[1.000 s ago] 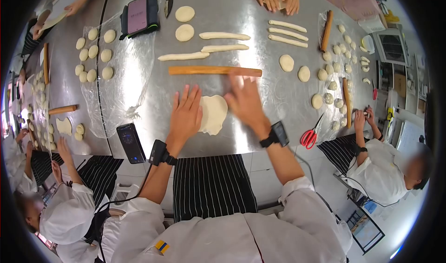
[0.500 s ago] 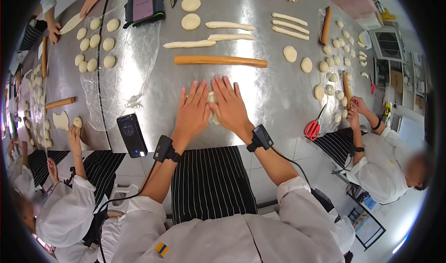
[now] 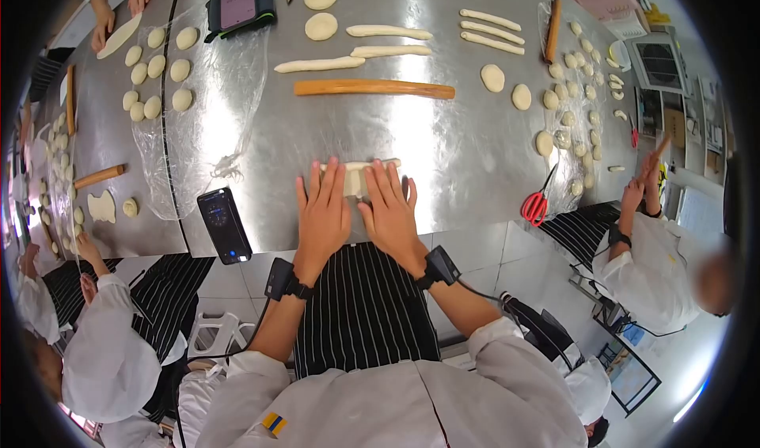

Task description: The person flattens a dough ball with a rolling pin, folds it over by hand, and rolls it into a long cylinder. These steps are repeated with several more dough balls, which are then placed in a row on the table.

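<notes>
My left hand (image 3: 323, 214) lies flat on a piece of dough (image 3: 353, 182), its fingers stretched out near the table's front edge. Beside it, my right hand (image 3: 391, 217) rests on the same piece, fingers extended and slightly apart. The dough's far edge forms a thin roll that shows past my fingertips, and a flat part shows between the hands; the rest is hidden under them. Beyond lies a wooden rolling pin (image 3: 374, 89). Farther off are long dough strips (image 3: 388, 32) and two round dough discs (image 3: 321, 27).
A phone (image 3: 224, 225) lies at the front left, red scissors (image 3: 535, 207) at the front right. Dough balls (image 3: 180, 70) sit on plastic film. Another phone in a case (image 3: 243, 5) is at the back. Co-workers stand left and right; one holds a rolling pin (image 3: 663, 146).
Both my hands have drawn back toward my body, uncovering the dough's rolled far edge. The right co-worker has lifted a rolling pin off the table. A left co-worker's hand has left a dough piece.
</notes>
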The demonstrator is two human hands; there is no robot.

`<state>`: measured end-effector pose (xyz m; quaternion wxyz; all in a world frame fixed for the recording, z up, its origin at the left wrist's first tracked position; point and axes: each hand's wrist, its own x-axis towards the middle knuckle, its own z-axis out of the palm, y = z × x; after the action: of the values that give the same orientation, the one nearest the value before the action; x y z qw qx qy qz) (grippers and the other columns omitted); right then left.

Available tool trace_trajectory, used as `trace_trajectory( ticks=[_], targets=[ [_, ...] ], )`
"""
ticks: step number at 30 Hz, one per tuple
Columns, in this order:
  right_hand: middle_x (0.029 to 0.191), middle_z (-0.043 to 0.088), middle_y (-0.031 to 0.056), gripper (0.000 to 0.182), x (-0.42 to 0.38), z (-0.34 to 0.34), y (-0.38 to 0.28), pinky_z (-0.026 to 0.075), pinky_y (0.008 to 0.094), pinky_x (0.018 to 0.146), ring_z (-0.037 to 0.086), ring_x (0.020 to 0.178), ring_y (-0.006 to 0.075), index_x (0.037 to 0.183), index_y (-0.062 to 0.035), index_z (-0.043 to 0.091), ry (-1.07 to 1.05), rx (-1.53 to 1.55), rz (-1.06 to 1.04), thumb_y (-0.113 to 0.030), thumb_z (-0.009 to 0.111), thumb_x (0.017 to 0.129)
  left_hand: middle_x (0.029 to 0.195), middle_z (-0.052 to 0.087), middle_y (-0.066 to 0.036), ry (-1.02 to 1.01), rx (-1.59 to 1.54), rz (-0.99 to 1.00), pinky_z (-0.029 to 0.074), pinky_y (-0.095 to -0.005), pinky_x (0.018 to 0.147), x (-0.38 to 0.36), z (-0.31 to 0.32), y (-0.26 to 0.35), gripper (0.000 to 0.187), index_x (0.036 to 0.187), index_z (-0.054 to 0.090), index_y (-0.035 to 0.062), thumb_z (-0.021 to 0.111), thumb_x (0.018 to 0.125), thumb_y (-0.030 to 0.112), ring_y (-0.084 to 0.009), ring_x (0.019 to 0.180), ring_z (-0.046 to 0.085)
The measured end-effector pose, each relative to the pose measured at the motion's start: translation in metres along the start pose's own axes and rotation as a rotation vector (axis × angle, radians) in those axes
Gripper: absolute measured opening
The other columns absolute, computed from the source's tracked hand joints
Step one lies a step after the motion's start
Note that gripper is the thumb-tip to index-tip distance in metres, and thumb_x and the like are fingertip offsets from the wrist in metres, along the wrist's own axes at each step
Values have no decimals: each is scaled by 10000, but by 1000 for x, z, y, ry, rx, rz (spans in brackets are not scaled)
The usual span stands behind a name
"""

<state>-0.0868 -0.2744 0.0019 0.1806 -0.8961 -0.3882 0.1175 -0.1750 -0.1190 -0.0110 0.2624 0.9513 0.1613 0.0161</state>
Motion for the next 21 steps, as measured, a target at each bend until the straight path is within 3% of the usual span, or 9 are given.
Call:
trace_trajectory(
  ticks=[2,5,8,12,17,21],
  targets=[
    [1779,336,119,711,2,4,1,186,672,1292,270,1646,385,1696,-54,374,45,-21,12,-359,587,1090,1762,366,-154,92,-26,-34,100,-681,1314,-4,2,4,658,1661,421,19,515,1020,137,-408,1650,272],
    [1774,350,122,701,18,3,-1,182,676,1284,290,1639,383,1688,-47,391,30,-59,15,-359,581,1090,1757,379,-153,-7,-35,50,76,-702,1303,7,-2,3,672,1667,417,26,524,1014,147,-422,1648,271],
    [1775,351,123,679,0,4,0,153,680,1280,290,1640,378,1680,-40,405,-14,33,20,-348,563,1096,1749,401,-130,-30,-53,11,83,-715,1293,-14,-4,4,644,1636,471,21,552,1017,175,-395,1651,276],
    [1787,330,117,649,-6,-6,-8,114,677,1287,283,1643,371,1676,-48,418,24,28,31,-326,546,1104,1745,409,-125,50,-98,-15,79,-722,1290,-22,-6,11,629,1636,473,23,538,1033,190,-386,1650,280],
    [1792,315,129,666,22,3,3,98,696,1293,270,1646,387,1686,-53,405,9,25,-18,-326,562,1100,1773,353,-147,-43,-77,48,17,-762,1269,1,-5,8,666,1665,424,20,519,1023,167,-450,1664,207],
    [1793,309,144,678,-17,14,-4,87,711,1292,254,1648,419,1686,-53,408,-17,42,61,-333,579,1093,1792,312,-148,-94,-130,-1,4,-769,1265,-39,-4,13,683,1671,416,20,518,1009,156,-472,1664,181]
  ],
)
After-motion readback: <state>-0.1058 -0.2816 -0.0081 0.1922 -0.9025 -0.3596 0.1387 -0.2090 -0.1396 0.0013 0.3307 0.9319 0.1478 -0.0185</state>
